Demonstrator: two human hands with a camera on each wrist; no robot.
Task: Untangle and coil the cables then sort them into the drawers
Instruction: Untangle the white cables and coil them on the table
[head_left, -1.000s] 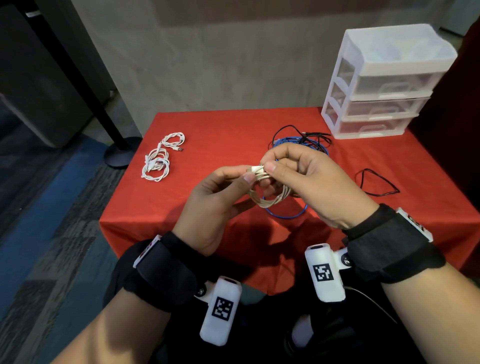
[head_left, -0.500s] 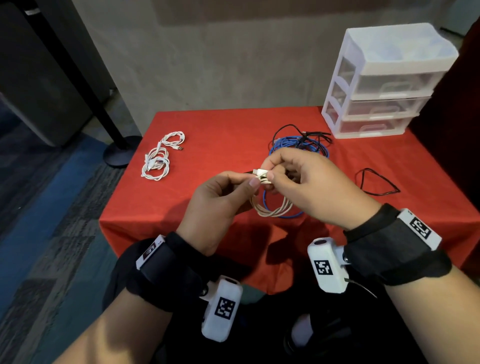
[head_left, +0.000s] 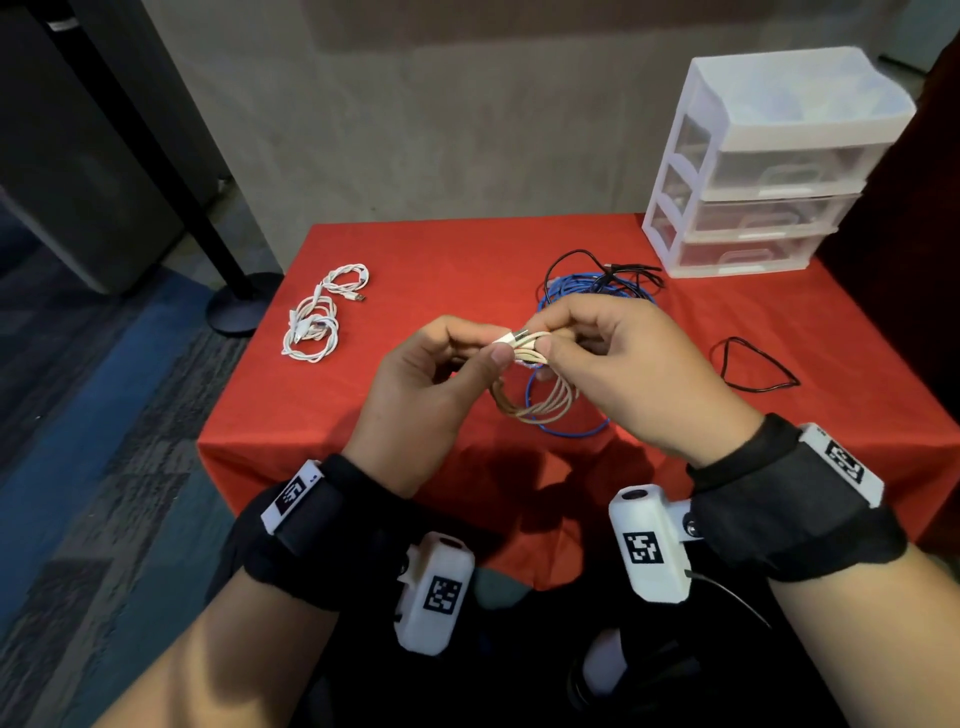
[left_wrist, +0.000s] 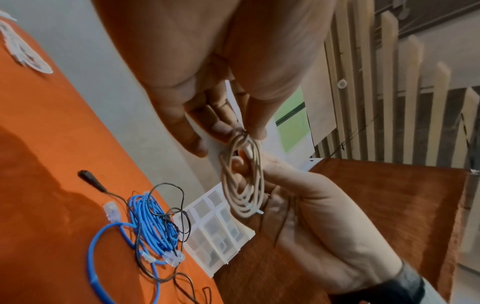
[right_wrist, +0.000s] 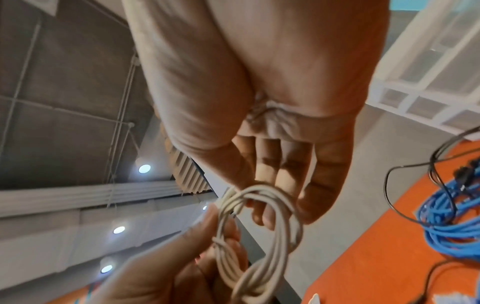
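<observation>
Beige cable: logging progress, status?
Left hand, right hand both pinch coiled beige cable above table. Drawers all closed. Blue-black tangle still unsorted.

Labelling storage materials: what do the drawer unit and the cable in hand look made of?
Drawer unit: likely plastic, with a white opaque frame and clear, slightly frosted drawers. Beige cable, held by both hands: a smooth, matte rubbery-looking jacket that bends into soft loops; possibly PVC, not certain.

Left of table: white cable bundle (head_left: 317, 319) near edge.
Centre: blue cable coil (head_left: 571, 415) tangled with black cable (head_left: 605, 270).
Right: thin black loop (head_left: 753, 364).
Far right corner: drawer unit (head_left: 769, 171).
Bare cloth (head_left: 441, 270): between white bundle and blue coil.
</observation>
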